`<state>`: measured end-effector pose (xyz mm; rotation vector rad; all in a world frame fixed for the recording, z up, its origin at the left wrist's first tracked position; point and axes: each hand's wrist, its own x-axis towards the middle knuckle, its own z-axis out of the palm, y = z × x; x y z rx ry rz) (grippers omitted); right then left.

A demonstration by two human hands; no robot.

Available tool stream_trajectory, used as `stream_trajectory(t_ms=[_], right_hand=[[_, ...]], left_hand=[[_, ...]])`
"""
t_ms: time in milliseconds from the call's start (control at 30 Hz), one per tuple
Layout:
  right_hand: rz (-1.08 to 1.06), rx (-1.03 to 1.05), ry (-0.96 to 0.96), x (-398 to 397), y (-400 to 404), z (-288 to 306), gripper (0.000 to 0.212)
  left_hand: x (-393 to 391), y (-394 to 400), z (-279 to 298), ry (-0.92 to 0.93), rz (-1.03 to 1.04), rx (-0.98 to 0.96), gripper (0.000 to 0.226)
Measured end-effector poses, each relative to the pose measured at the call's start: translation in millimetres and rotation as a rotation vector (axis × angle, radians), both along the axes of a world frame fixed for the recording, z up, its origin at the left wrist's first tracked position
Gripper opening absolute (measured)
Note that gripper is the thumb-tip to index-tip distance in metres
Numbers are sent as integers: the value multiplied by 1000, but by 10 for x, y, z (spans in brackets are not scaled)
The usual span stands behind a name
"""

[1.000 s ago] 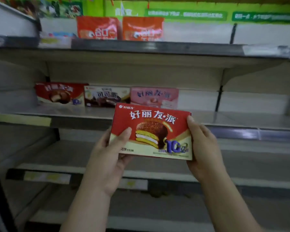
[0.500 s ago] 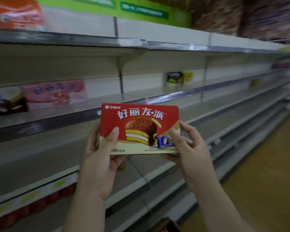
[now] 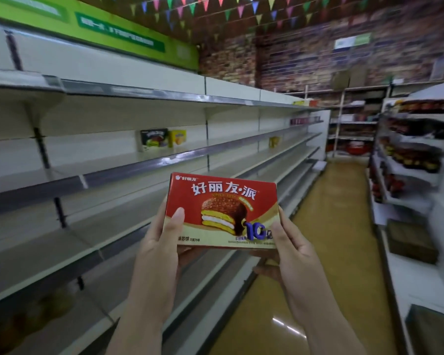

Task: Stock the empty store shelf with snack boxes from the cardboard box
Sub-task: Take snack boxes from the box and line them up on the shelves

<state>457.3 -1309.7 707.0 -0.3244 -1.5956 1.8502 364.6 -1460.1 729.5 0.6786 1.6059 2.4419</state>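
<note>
Long tiers of pale store shelf [image 3: 144, 160] are running down the left of the aisle toward a brick back wall, with only a dark box and a yellow box [image 3: 178, 137] standing far along the middle tier and a stocked rack [image 3: 418, 155] facing them on the right. You are holding the red snack box [image 3: 222, 210] upright in mid-air between aisle and shelving, printed face toward you. Your left hand [image 3: 159, 252] is gripping its left edge, thumb lying flat on the front and fingers hidden behind. Your right hand [image 3: 290, 249] is gripping the right edge, thumb along the side and fingers curling under the base. The cardboard box is not appearing in view. For a clean placement, you are best keeping both grips at the edges so the face stays readable, turning toward a bare tier, lowering the base flat onto the board, and sliding it back squarely. Tilting it during release is likely to tip it over.
</note>
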Motion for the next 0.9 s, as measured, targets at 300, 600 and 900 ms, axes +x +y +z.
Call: stream_trajectory(t_ms=[300, 600, 900], right_hand=[[-43, 113, -26, 26, 1576, 45, 38], [148, 249, -20, -1221, 2284, 222, 41], [278, 261, 103, -3211, 2378, 604, 32]], left_hand=[[-68, 1598, -137, -12, 28, -44, 53], [-1034, 2067, -190, -105, 242, -166, 37], [-2574, 2127, 347, -57, 454, 21, 43]])
